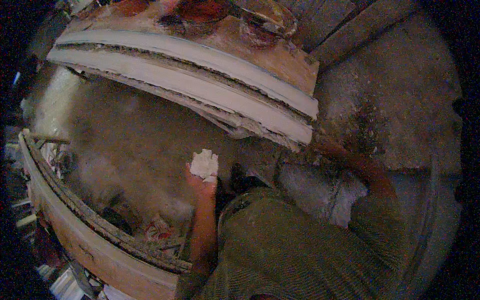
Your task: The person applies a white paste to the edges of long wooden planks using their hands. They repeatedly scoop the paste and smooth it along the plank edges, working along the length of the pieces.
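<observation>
A rough white lump, like plaster or paste, (205, 164) sits in my left hand (197, 181), whose fingers are closed about it from below. The hand is above the floor, apart from the bench. Ahead, two long white strips (200, 77) run side by side along the front of a wooden bench top (295, 67), with a dark rough groove between them. My right arm reaches forward to the right end of these strips. There my right hand (325, 143) is by the bench corner; shadow and blur hide its fingers.
Reddish-brown bowl-like vessels (200, 10) stand on the far side of the bench top. A second long wooden bench (100, 240) curves along the lower left. A pale sack-like sheet (320, 192) lies on the floor at my right, and boards (350, 35) are at the far right.
</observation>
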Motion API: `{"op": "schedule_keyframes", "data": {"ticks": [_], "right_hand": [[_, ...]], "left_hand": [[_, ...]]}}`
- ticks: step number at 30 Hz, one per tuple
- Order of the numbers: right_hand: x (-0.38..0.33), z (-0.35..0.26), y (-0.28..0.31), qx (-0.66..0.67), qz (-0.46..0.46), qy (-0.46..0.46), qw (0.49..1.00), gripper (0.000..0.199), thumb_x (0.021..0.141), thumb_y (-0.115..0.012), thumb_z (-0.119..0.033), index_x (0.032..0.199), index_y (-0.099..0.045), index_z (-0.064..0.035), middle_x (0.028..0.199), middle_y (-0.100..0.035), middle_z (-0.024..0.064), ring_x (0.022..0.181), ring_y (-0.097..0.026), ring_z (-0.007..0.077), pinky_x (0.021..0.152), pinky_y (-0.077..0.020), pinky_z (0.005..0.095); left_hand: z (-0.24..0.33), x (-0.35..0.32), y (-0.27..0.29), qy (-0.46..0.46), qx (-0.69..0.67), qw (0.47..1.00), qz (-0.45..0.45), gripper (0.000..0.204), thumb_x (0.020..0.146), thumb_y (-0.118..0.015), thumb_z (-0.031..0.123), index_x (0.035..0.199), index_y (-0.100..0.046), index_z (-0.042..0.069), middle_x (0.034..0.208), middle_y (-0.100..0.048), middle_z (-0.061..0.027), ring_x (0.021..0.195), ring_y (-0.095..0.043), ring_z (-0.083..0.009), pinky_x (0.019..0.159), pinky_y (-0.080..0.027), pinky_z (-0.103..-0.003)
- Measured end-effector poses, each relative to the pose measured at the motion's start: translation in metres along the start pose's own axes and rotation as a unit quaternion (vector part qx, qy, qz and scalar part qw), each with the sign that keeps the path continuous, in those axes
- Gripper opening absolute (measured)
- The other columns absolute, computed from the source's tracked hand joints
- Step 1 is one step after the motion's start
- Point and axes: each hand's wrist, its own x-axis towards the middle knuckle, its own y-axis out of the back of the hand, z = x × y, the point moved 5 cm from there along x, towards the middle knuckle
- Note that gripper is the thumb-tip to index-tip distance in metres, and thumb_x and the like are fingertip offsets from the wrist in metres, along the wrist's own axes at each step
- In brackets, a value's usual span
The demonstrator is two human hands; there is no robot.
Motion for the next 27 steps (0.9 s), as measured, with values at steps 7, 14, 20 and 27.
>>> {"op": "schedule_keyframes", "data": {"ticks": [7,14,20,27], "right_hand": [[0.064,-0.094,0.082,0.074,0.172,-0.043,0.981,0.039,0.093,-0.053,-0.023,0.128,-0.052,-0.007,0.12,-0.056,0.0243,0.11,-0.057,0.0416,0.094,-0.0487,0.0498],[0.174,-0.25,0.18,0.137,0.343,0.095,0.925,0.051,0.09,-0.057,-0.02,0.138,-0.048,-0.0068,0.132,-0.052,0.0259,0.121,-0.053,0.0419,0.101,-0.047,0.0488],[0.196,-0.211,0.175,0.017,0.178,0.162,0.97,0.052,0.089,-0.058,-0.016,0.138,-0.048,-0.003,0.128,-0.056,0.0268,0.115,-0.059,0.0421,0.096,-0.0511,0.0499],[0.339,-0.149,0.183,-0.11,0.095,0.217,0.965,0.041,0.092,-0.052,-0.013,0.131,-0.053,-0.0028,0.1,-0.066,0.0238,0.091,-0.068,0.0398,0.081,-0.0572,0.0504]], "left_hand": [[-0.028,0.042,0.0,-0.019,-0.223,0.974,0.044,0.047,0.096,-0.05,0.044,0.129,-0.059,0.012,0.131,-0.061,-0.0153,0.122,-0.057,-0.0368,0.107,-0.045,-0.053],[-0.029,0.104,-0.013,-0.156,0.051,0.983,0.08,0.054,0.097,-0.043,0.049,0.133,-0.057,0.011,0.136,-0.058,-0.0141,0.124,-0.056,-0.0366,0.107,-0.043,-0.053],[0.108,0.154,-0.023,-0.242,-0.002,0.948,-0.205,0.054,0.095,-0.046,0.043,0.134,-0.057,0.007,0.137,-0.058,-0.0147,0.129,-0.052,-0.0354,0.113,-0.037,-0.048],[0.248,0.126,-0.031,-0.467,0.547,0.678,0.153,0.047,0.095,-0.05,0.037,0.129,-0.06,0.007,0.141,-0.055,-0.0152,0.132,-0.049,-0.0343,0.117,-0.032,-0.048]]}}
